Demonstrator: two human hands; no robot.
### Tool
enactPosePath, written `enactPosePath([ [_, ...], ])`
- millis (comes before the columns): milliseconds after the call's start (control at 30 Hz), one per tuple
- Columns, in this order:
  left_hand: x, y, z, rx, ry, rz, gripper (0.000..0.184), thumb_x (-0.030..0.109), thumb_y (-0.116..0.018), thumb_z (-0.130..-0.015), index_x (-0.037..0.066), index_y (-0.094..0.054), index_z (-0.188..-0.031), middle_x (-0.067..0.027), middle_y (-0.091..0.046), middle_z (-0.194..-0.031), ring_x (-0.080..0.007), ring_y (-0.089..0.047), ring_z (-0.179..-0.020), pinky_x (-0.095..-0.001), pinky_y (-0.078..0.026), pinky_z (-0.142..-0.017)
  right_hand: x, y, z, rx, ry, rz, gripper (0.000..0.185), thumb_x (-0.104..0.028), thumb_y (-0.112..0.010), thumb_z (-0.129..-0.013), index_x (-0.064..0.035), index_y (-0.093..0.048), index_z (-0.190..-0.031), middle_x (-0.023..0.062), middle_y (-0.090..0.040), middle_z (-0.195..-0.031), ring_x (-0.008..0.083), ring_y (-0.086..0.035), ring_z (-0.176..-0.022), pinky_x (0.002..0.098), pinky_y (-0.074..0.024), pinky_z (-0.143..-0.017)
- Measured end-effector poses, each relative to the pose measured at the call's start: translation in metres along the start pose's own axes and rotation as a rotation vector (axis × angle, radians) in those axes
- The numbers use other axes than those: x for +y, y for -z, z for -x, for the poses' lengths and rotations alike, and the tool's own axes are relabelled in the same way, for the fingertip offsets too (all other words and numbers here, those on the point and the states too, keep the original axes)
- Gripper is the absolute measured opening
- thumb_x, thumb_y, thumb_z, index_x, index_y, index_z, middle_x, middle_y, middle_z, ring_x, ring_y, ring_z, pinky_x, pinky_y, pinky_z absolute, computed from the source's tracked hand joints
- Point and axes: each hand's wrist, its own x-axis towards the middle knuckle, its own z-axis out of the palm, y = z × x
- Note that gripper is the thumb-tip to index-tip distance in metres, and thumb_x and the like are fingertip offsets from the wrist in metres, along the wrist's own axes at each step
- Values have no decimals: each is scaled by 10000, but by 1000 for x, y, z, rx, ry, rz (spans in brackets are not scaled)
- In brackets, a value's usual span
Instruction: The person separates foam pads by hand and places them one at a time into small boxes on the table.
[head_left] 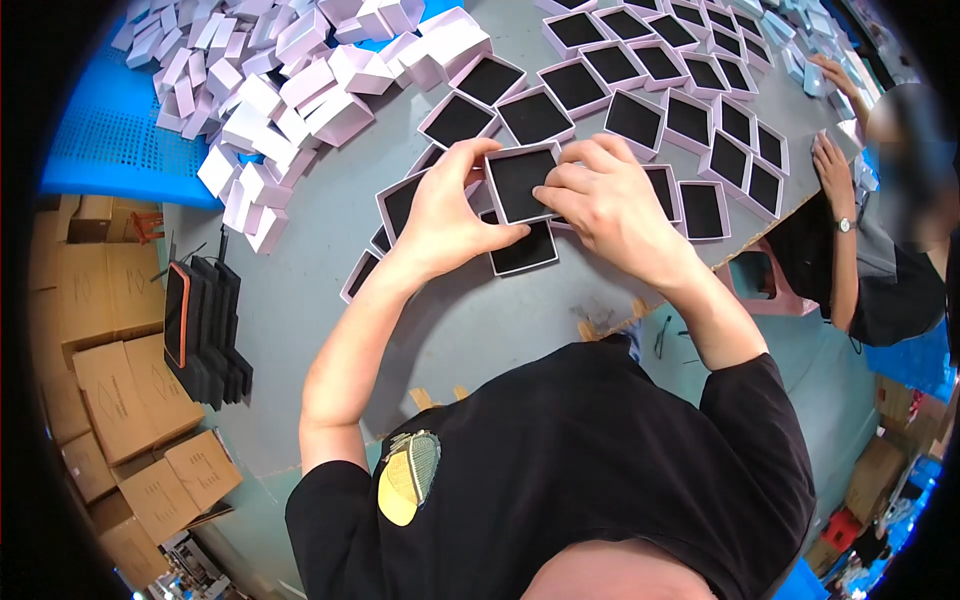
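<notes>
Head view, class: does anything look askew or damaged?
The pale boxes heaped at upper left look jumbled, at mixed angles, unlike the black-lined boxes lying open at upper right. No clear damage shows.

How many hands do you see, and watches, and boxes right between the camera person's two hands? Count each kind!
Camera person's left hand and right hand: 2
Co-worker's hands: 2
Watch: 1
Box between the camera person's hands: 1
Total: 6
</notes>
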Motion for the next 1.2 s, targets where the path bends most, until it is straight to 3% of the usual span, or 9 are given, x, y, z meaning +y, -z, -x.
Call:
enactPosePath([
  [100, 4, -9, 8, -55, -38, -199, 827, 100, -872, -580, 8, -491, -1309, -142, -573, -1249, -276, -590, -1176, -375, -476, -1013, -5, -2, 12, -271, -48, -122, 285, -43, -656, -760, -38, -701, -1042, 99, -648, -1070, 273, -566, -1122, 425, -415, -997],
  [333, -9, -19, 25, 73, -309, -642, 991, 303, -884, -638, 21, -396, -1453, -206, -420, -1480, -375, -366, -1405, -484, -288, -1164, -18, 34, 55, 45, -326, -156, 465, -140, -737, -742, -60, -644, -1191, 140, -566, -1275, 339, -499, -1249, 477, -342, -1079],
  [400, 6, 1, 35, 27, -243, -733, 1032, 434, -860, -626, 88, -400, -1482, -187, -379, -1527, -403, -258, -1459, -524, -189, -1190, -17, 39, 91, 123, -612, 64, 758, -274, -846, -660, -121, -568, -1348, 181, -452, -1424, 412, -373, -1354, 524, -287, -1119],
  [500, -25, 54, 67, 355, -167, -580, 807, 345, -778, -751, 101, -464, -1453, -179, -405, -1519, -389, -306, -1439, -533, -195, -1177, -20, 27, 140, 111, -957, 203, 1085, -462, -885, -598, -198, -371, -1516, 232, -217, -1573, 484, -183, -1441, 614, -228, -1124],
  [600, -104, 85, 114, 481, 51, -280, 630, 238, -628, -907, 68, -421, -1477, -153, -374, -1548, -326, -308, -1451, -451, -227, -1187, -8, 5, 149, 68, -1055, 332, 1096, -443, -886, -604, -217, -348, -1531, 232, -170, -1599, 499, -182, -1443, 608, -242, -1122],
  [667, -139, 69, 131, 456, 101, 128, 729, 334, -660, -909, 51, -359, -1510, -155, -335, -1568, -306, -288, -1464, -429, -223, -1195, 26, -9, 156, 133, -1006, 393, 1085, -513, -858, -626, -224, -340, -1535, 258, -203, -1581, 533, -200, -1420, 633, -239, -1106],
  [800, -107, 43, 124, 286, 75, 108, 1195, 588, -879, -577, 59, -353, -1511, -171, -315, -1573, -303, -299, -1462, -444, -264, -1184, 94, -20, 156, 173, -934, 486, 1007, -591, -827, -635, -177, -445, -1469, 265, -306, -1524, 557, -265, -1375, 673, -270, -1066],
  [1000, -82, 20, 107, 175, 97, -55, 1291, 553, -923, -453, 104, -349, -1519, -141, -298, -1588, -320, -335, -1445, -456, -334, -1154, 172, -35, 132, 219, -827, 508, 823, -551, -766, -756, -109, -515, -1404, 242, -411, -1470, 461, -299, -1398, 626, -241, -1108],
  [1200, -75, 2, 98, 37, 48, -57, 1190, 396, -919, -512, 93, -348, -1511, -177, -334, -1560, -346, -323, -1449, -471, -299, -1172, 64, -3, 90, 378, -495, -63, 717, -402, -786, -753, -114, -550, -1365, 184, -460, -1439, 385, -370, -1386, 498, -280, -1141],
])
